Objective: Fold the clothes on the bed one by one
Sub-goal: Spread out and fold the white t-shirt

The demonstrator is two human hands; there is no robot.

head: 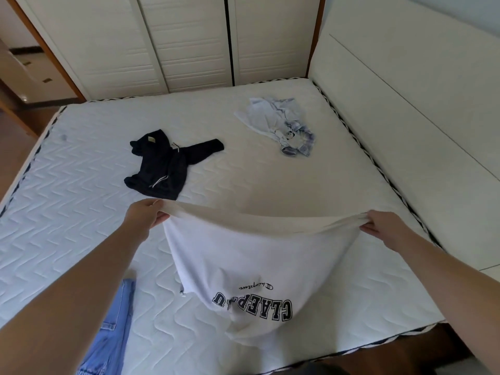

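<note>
Above the mattress [81, 212], white T-shirt [243, 253] lengthwise toward the person, hem edge in each hand's [146, 215] [381, 223] pinching grip.

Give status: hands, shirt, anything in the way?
Left hand and right hand grip the white T-shirt by its edge, stretched above the mattress. Nothing blocking; dark hoodie lies beyond.

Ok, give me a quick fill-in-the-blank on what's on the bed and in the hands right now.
1. Both hands, left and right, hold up the ____ T-shirt.
2. The crumpled hoodie is ____ in colour.
3. The pale blue shirt lies nearest the ____.
4. The jeans lie under the ____ forearm.

Missing: white; black; headboard; left
</note>
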